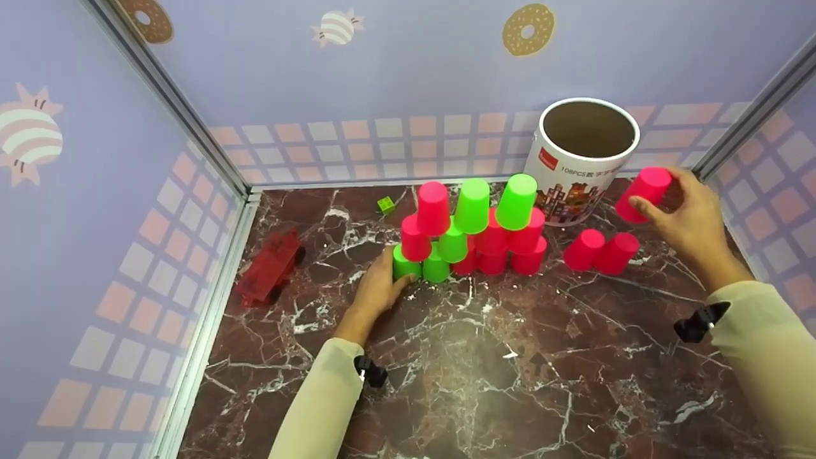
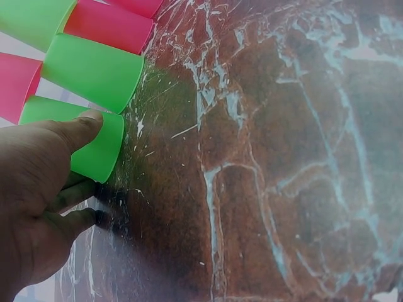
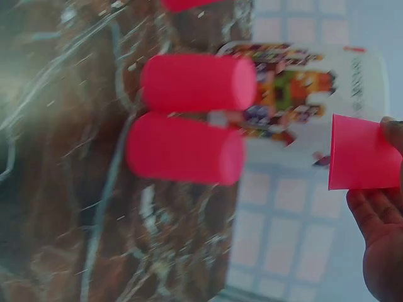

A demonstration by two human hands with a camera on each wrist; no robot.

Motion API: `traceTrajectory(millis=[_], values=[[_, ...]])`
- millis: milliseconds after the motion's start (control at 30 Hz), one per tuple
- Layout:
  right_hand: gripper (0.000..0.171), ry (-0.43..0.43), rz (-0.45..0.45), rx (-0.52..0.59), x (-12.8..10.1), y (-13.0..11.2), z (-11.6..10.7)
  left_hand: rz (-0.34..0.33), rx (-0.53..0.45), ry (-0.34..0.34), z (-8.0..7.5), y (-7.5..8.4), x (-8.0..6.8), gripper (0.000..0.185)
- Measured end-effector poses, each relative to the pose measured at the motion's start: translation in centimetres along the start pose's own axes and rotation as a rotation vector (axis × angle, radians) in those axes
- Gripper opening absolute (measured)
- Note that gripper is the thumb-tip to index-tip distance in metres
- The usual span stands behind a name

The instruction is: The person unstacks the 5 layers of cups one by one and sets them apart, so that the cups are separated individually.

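Your left hand has its grip closed about the green cup at the lower left end of the three-row cup stack, centre of the frame; thumb on the near side. Your right hand, at right of the frame, has its grip pinching a raised pink cup, held off the table. Two pink cups stand side by side to its lower left. The printed tub stands upper right, behind the stack.

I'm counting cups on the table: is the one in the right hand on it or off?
Off. The right hand holds the pink cup up, and the right wrist view shows it clear of the table.
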State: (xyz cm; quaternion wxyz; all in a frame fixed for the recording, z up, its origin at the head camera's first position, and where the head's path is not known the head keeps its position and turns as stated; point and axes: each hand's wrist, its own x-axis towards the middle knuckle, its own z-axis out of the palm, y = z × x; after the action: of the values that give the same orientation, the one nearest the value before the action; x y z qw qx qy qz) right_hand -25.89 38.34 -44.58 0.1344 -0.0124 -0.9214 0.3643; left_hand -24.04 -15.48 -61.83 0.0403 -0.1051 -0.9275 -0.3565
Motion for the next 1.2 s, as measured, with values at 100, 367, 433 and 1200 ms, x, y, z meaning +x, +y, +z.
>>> traceTrajectory(millis=[100,367,433,1200], values=[[0.073,0.001,0.031,0.004,-0.5,1.8,0.0,-0.012,-0.013,-0.007,-0.5,0.5,-0.1,0.063],[0.073,0.016,0.039,-0.022,-2.0,6.1,0.5,-0.01,0.029,0.008,0.2,-0.3,-0.2,0.068],[0.073,0.006,0.059,-0.034,-2.5,6.9,0.9,-0.026,0.02,-0.013,-0.6,0.7,-0.4,0.066],[0.068,-0.121,0.152,-0.101,-4.9,11.2,4.1,-0.054,0.077,-0.039,2.3,-3.4,1.5,0.072]])
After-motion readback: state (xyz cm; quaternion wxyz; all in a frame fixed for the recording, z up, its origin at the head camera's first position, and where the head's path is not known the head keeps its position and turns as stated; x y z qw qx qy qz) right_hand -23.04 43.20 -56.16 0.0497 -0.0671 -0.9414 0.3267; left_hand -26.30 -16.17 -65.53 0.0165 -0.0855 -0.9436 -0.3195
